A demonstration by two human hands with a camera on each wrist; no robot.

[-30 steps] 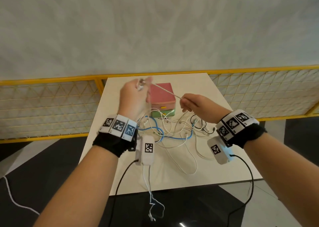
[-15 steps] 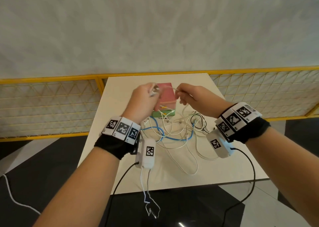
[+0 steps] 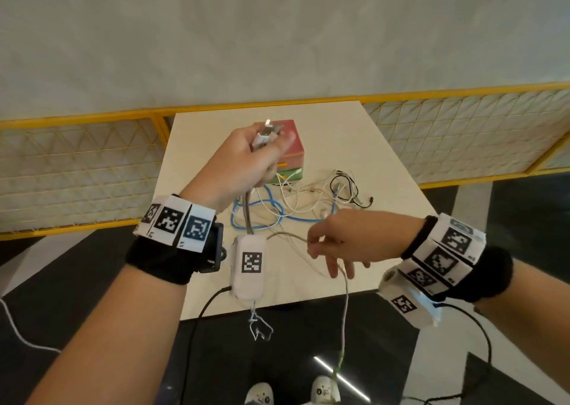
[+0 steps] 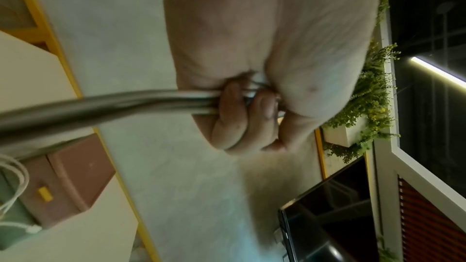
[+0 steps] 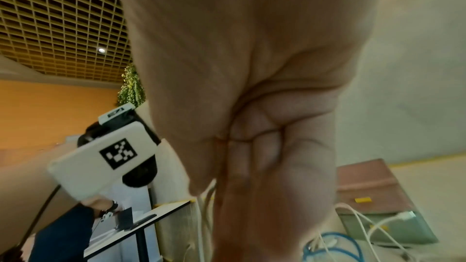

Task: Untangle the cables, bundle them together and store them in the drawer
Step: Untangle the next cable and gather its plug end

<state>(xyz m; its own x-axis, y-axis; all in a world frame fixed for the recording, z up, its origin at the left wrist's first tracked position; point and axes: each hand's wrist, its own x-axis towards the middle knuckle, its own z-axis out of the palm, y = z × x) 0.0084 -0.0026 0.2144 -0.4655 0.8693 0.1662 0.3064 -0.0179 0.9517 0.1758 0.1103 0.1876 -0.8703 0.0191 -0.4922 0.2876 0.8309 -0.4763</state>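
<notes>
White cable (image 3: 344, 284) folded in the left hand (image 3: 243, 164), fingers curled round its strands; the right hand (image 3: 339, 244) pinches its trailing length. Beyond both hands, tangled cables (image 3: 277, 210) lie on the worktop (image 3: 385, 164) before the drawer box (image 3: 293, 151).

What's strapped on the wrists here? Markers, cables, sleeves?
Bare forearms, no sleeves. Each wrist has a black band topped by a strip of white square-code tags, plus a white camera box with one code tag and a black cable. The right wrist carries the same set.
</notes>
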